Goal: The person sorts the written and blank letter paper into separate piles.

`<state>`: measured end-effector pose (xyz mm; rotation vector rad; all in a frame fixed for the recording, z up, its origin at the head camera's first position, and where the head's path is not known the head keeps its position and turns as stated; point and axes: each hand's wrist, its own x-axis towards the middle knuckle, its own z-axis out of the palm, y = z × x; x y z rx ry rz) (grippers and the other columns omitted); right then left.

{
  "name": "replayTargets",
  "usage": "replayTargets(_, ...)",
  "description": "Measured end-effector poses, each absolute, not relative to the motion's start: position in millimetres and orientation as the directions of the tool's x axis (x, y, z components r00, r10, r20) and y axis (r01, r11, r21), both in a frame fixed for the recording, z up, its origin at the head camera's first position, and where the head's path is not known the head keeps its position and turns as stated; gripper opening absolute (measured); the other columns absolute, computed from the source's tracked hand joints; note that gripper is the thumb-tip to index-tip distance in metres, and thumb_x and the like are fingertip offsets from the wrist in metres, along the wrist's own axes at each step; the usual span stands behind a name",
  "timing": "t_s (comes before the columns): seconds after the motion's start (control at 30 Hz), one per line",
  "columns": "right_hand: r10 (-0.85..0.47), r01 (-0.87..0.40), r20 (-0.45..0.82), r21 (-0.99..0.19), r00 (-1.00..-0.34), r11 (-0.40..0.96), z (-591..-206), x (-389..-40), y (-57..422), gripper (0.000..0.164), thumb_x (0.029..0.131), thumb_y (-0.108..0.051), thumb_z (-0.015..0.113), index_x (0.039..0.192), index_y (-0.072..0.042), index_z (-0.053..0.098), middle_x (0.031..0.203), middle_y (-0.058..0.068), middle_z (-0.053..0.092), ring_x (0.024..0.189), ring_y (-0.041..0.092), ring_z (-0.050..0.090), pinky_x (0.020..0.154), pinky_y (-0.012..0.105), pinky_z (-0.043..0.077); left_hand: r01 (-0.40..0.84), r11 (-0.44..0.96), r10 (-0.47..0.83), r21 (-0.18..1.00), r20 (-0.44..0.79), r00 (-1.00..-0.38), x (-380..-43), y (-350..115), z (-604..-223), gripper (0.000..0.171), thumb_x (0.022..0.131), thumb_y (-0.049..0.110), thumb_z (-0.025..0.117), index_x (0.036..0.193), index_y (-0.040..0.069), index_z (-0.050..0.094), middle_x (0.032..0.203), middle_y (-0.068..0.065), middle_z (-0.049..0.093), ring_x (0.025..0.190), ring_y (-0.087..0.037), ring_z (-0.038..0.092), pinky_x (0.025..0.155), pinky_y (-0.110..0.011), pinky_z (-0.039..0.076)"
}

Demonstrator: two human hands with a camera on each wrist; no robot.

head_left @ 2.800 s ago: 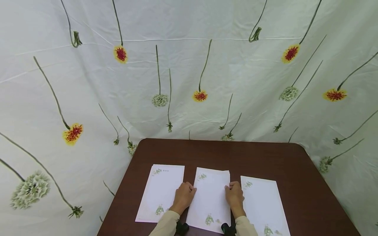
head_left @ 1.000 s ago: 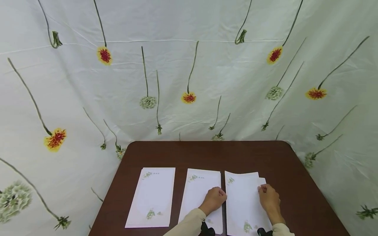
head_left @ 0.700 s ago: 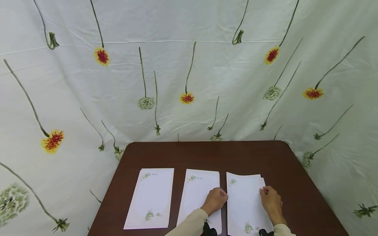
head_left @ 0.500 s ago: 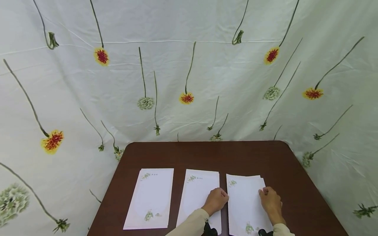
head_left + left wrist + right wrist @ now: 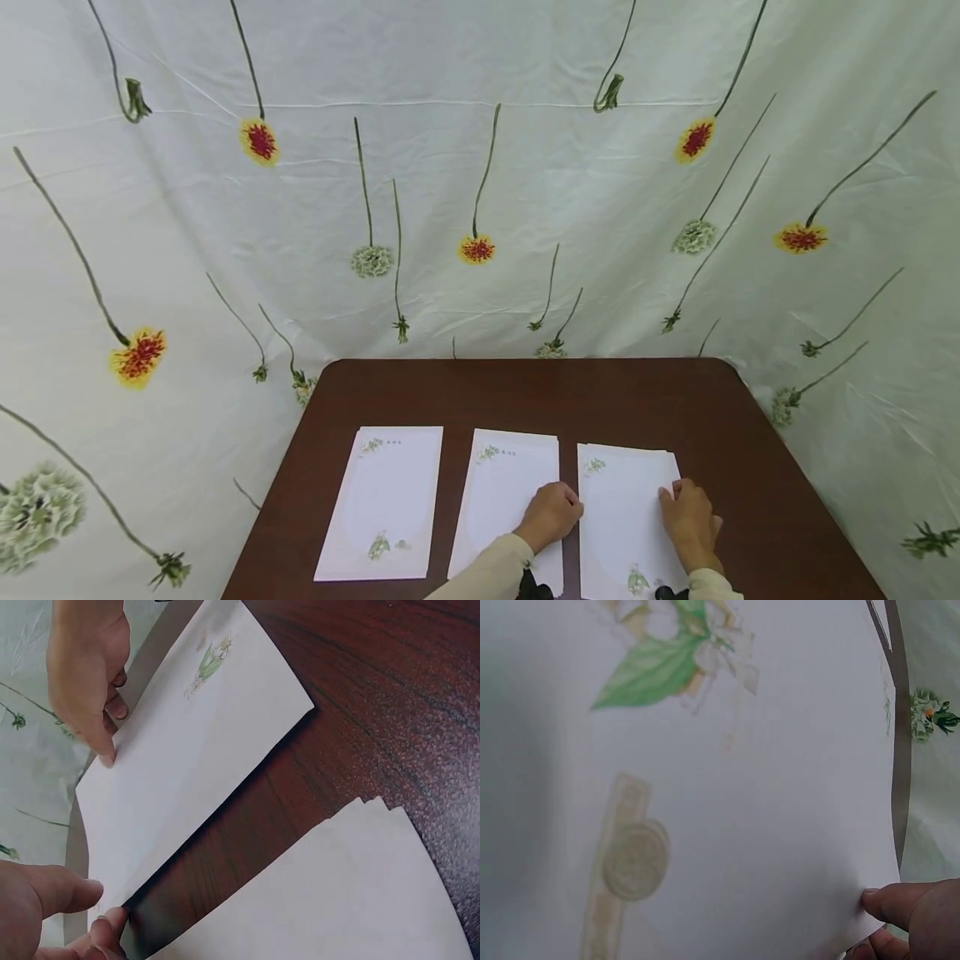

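A white sheet of paper (image 5: 626, 521) with green floral prints lies on the right-hand pile, its far right corner slightly off the sheet beneath. My left hand (image 5: 551, 510) pinches its left edge, reaching across the middle pile (image 5: 487, 492). On the opposite edge, my right hand (image 5: 688, 518) grips the same sheet. The right wrist view shows the right thumb (image 5: 889, 904) on top of the paper and fingers curled under its edge. In the left wrist view, the left thumb (image 5: 79, 895) is over the sheet's margin, with fingertips right at the edge.
A third pile of printed paper (image 5: 382, 500) lies on the left of the dark brown table (image 5: 540, 392). Sheets in the middle pile are slightly fanned at one corner. A white flower-patterned cloth (image 5: 420, 208) hangs behind the table.
Both hands have moved from the middle pile to the right one with the sheet. Its raised far edge has since come down flatter, nearly lining up with the sheet below.
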<state>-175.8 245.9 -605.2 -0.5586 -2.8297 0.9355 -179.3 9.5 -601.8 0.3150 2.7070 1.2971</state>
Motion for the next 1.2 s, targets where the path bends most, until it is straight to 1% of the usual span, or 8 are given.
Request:
replayTargets(0.23,0.413,0.309,0.049,-0.585,-0.909,0.75,-610,-176,240,0.03,0.094,-0.014,0.062,0.111,0.01,0.056,0.109,0.033,0.052,0.098,0.049,0.056,0.085,0.06,0.029,0.173,0.625,0.247,0.761,0.018,-0.969,-178,8,-599,0.011,0.085,0.01,0.067,0.074,0.009,0.064,0.069,0.006,0.053,0.062,-0.01,0.05,0.059,-0.028,0.045)
replayTargets(0.47,0.433,0.343,0.029,-0.563,-0.901,0.752,-613,-177,237,0.03,0.094,-0.012,0.062,0.113,0.01,0.054,0.113,0.033,0.046,0.095,0.05,0.057,0.086,0.059,0.028,0.211,0.627,0.259,0.75,0.055,-0.964,-175,4,-597,0.009,0.084,0.007,0.066,0.075,0.009,0.067,0.071,0.005,0.056,0.065,-0.01,0.053,0.062,-0.028,0.047)
replayTargets(0.77,0.424,0.325,0.05,-0.566,-0.904,0.758,-611,-175,233,0.029,0.094,-0.012,0.06,0.113,0.008,0.054,0.112,0.034,0.047,0.092,0.052,0.058,0.084,0.06,0.029,0.254,0.598,0.287,0.76,0.093,-0.954,-177,-2,-604,0.007,0.085,0.009,0.065,0.081,0.007,0.07,0.075,0.003,0.06,0.071,-0.011,0.057,0.067,-0.028,0.049)
replayTargets(0.87,0.411,0.307,0.059,-0.571,-0.91,0.761,-609,-174,230,0.028,0.094,-0.014,0.06,0.112,0.007,0.055,0.11,0.032,0.05,0.093,0.05,0.058,0.084,0.06,0.03,0.229,0.583,0.279,0.78,0.073,-0.957,-179,-8,-605,0.008,0.088,0.011,0.064,0.084,0.006,0.069,0.077,0.003,0.059,0.073,-0.012,0.056,0.068,-0.03,0.048)
replayTargets(0.93,0.389,0.283,0.065,-0.577,-0.919,0.766,-607,-174,227,0.026,0.094,-0.016,0.06,0.109,0.006,0.057,0.105,0.029,0.055,0.092,0.046,0.059,0.083,0.06,0.034,0.205,0.586,0.252,0.784,0.064,-0.966,-180,-14,-604,0.009,0.089,0.013,0.063,0.085,0.006,0.069,0.078,0.002,0.058,0.073,-0.015,0.057,0.068,-0.031,0.048)
replayTargets(1.0,0.359,0.259,0.058,-0.588,-0.931,0.766,-605,-174,223,0.025,0.094,-0.017,0.061,0.106,0.005,0.059,0.097,0.023,0.06,0.088,0.042,0.061,0.079,0.058,0.04,0.175,0.597,0.214,0.783,0.055,-0.975,-181,-22,-604,0.009,0.089,0.014,0.063,0.086,0.006,0.068,0.079,0.001,0.058,0.074,-0.018,0.058,0.069,-0.034,0.049)
replayTargets(1.1,0.319,0.235,0.031,-0.61,-0.947,0.757,-599,-175,215,0.024,0.093,-0.017,0.062,0.103,0.004,0.061,0.085,0.014,0.064,0.076,0.035,0.063,0.066,0.051,0.047,0.154,0.619,0.157,0.77,0.07,-0.985,-182,-38,-603,0.008,0.088,0.013,0.063,0.085,0.006,0.067,0.079,0.0,0.058,0.074,-0.021,0.059,0.07,-0.036,0.049)
replayTargets(1.2,0.29,0.225,0.0,-0.631,-0.957,0.742,-594,-177,205,0.024,0.094,-0.019,0.062,0.104,0.003,0.061,0.079,0.009,0.063,0.068,0.028,0.061,0.056,0.044,0.047,0.14,0.632,0.113,0.762,0.089,-0.99,-182,-55,-601,0.006,0.087,0.01,0.064,0.085,0.006,0.067,0.078,-0.001,0.057,0.074,-0.023,0.059,0.069,-0.039,0.049)
